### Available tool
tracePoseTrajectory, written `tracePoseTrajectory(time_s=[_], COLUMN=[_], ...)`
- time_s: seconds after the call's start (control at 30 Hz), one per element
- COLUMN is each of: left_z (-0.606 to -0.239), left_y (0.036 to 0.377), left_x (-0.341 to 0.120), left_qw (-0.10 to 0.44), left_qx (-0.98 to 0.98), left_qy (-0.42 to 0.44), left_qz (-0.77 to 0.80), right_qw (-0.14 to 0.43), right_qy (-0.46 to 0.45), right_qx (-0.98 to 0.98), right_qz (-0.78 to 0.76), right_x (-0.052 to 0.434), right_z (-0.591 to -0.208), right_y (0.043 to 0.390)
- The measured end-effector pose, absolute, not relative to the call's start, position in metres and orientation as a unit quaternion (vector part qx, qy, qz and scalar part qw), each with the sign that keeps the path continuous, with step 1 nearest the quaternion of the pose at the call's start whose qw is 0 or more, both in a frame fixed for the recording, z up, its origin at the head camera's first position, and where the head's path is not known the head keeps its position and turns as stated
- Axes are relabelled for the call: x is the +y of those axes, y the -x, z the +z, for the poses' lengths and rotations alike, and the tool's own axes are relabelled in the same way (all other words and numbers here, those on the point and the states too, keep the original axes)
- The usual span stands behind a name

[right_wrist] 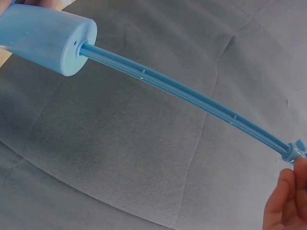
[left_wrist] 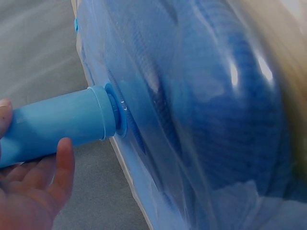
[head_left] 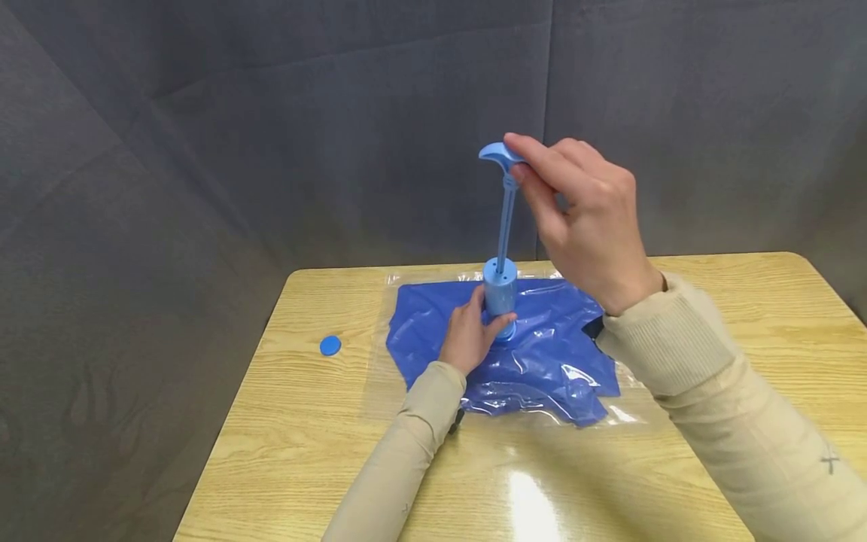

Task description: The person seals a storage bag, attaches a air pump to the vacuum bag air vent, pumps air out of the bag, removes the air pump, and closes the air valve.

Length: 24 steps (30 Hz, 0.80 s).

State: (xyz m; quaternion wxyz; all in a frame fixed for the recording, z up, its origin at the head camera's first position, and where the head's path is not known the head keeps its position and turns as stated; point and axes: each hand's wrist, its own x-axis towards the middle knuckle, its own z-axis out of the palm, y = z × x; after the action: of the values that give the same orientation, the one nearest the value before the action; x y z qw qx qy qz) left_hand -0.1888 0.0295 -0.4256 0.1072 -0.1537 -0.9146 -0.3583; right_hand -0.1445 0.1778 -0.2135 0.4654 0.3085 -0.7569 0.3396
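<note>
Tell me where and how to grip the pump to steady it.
Probably by its barrel, from the left, where the left hand holds it: the barrel is a round cylinder standing up from the bag, so it suits a wraparound hold. Coming from above looks worse, as the rod rises from its top to the handle, which the right hand pinches.

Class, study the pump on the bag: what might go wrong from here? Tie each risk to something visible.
With the rod extending well out of the barrel, a slanted push by the right hand on the handle might tilt the pump. If the left hand loses its hold, the pump could slip off the bag. The small blue disc, loose on the table, might get knocked away.
</note>
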Motion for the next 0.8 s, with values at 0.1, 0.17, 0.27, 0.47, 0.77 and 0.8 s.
tracePoseTrajectory(time_s=[0.1,0.17,0.27,0.47,0.77,0.8], left_z=[-0.425,-0.425,-0.424,-0.424,-0.426,-0.426], left_y=[0.189,0.188,0.188,0.187,0.186,0.186], left_x=[0.029,0.029,0.028,0.027,0.026,0.026], left_qw=[0.102,0.098,0.092,0.089,0.101,0.104], left_qx=[-0.914,-0.914,-0.915,-0.917,-0.915,-0.915], left_qy=[0.151,0.15,0.15,0.149,0.16,0.16], left_qz=[-0.363,-0.364,-0.362,-0.358,-0.356,-0.356], right_qw=[0.465,0.466,0.464,0.453,0.366,0.347], right_qy=[-0.311,-0.312,-0.312,-0.314,-0.291,-0.285], right_qx=[-0.754,-0.752,-0.754,-0.763,-0.823,-0.834], right_qz=[0.343,0.346,0.344,0.338,0.322,0.319], right_x=[0.177,0.176,0.176,0.176,0.176,0.176], right_z=[-0.213,-0.213,-0.213,-0.215,-0.239,-0.244], right_y=[0.144,0.144,0.144,0.145,0.152,0.153])
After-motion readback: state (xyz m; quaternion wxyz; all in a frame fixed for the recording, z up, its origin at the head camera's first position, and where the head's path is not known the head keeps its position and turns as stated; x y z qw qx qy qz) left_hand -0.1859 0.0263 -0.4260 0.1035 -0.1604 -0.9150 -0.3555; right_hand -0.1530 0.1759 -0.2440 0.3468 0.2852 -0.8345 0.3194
